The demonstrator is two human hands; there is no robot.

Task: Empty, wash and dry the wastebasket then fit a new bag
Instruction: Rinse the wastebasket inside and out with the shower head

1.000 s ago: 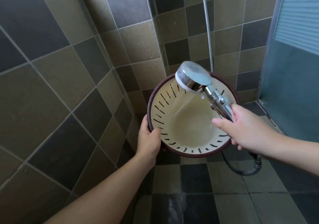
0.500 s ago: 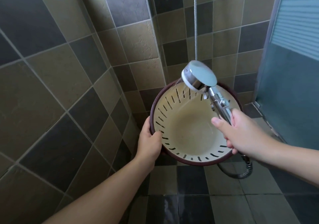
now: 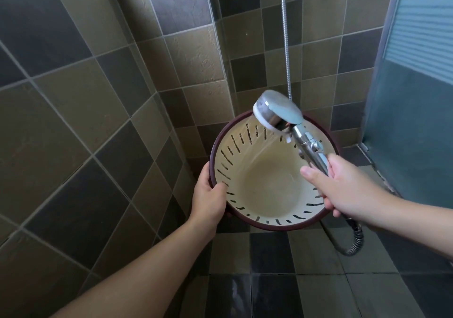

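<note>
Because it is made of thin plastic, the round cream-coloured wastebasket with a dark maroon rim is probably light and fairly stiff, so one hand is enough to carry it. It is wet now, however, and wet smooth plastic can slip — the rim is the safest place to take hold, since its lip gives the fingers an edge to hook. The left hand does just this: it is closed on the left side of the rim, thumb over the lip and the other fingers hidden behind the wall. The basket is held above the tiled shower floor, close to the corner of the brown and grey tiled walls, and it is tilted so that its mouth faces the person.

The right hand is wrapped around the handle of a chrome hand shower with a pale blue face, and thin jets of water strike the inner wall. Inside, the basket is empty; a ring of narrow dark slots runs below the rim, and the bottom looks slightly yellowed — whether this is stain or only the light, I cannot tell. The ribbed metal hose hangs in a loop below the right wrist.
</note>
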